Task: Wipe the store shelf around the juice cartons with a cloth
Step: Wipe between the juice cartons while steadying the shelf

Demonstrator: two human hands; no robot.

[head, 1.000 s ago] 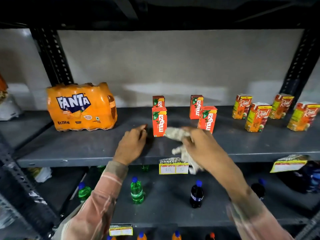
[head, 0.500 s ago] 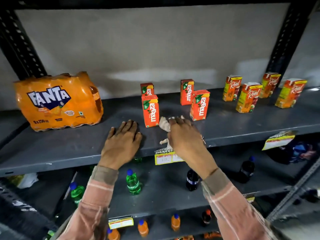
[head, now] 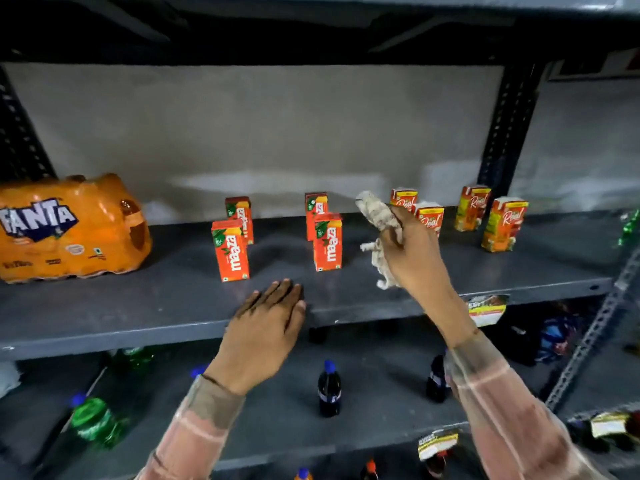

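Wiping pause at the shelf point(head: 138, 306), centre frame.
Left hand point(head: 266, 330) flat, fingers spread on the shelf edge; right hand point(head: 412, 251) raised centre-right, fingers clenched around the cloth point(head: 375, 216) beside the juice cartons point(head: 327, 242).

Both arms wore long sleeves of a pale pink fabric crossed by lighter, whitish stripes. The left sleeve point(head: 194, 434) entered from 6 o'clock and the right sleeve point(head: 502, 414) from 5 o'clock. Each ended in a darker, greyish, grubby-looking cuff at the wrist. A thin dark band circled the left wrist just above its cuff. The left hand point(head: 263, 337) and the right hand point(head: 412, 258) were bare, without gloves; dark smudges marked the left hand's fingers point(head: 277, 296).
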